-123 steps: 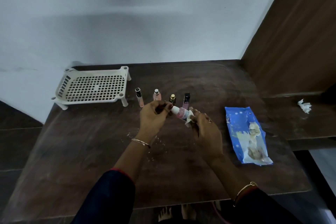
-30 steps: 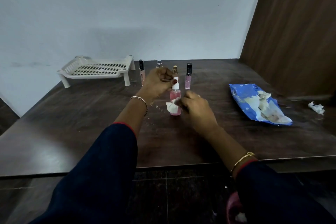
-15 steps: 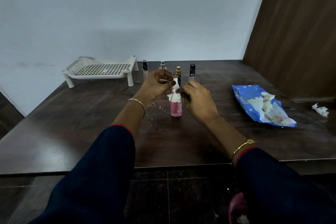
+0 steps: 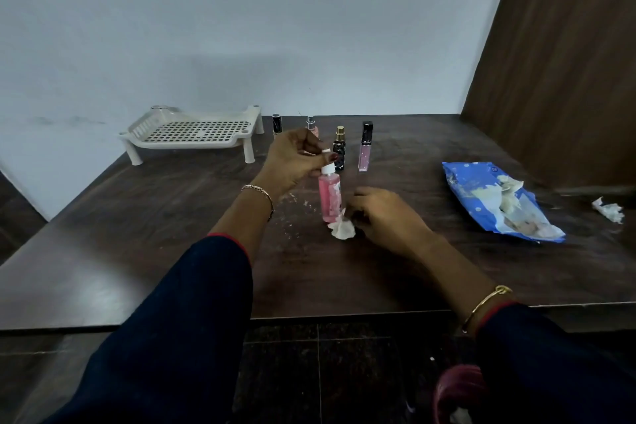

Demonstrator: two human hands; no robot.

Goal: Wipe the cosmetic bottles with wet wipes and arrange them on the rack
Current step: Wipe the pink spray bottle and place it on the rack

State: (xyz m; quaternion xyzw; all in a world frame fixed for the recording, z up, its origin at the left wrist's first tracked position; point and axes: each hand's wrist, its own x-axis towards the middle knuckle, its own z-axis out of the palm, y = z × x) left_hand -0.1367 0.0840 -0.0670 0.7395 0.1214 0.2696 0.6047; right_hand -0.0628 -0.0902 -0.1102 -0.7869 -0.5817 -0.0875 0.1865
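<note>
Bottle (image 4: pixel 329 196) stood upright, L hand (image 4: pixel 296 162) pinching cap (image 4: pixel 327 167); R hand (image 4: pixel 385 217) pinched wipe (image 4: pixel 341 230) at base. Wiping step, prob. near done; next needed lift to rack (image 4: pixel 192 132).

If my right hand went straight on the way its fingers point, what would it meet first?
Probably the pink bottle: the right hand, pinching the wipe, points toward its base. The left hand holds its cap. Depth is unclear.
</note>
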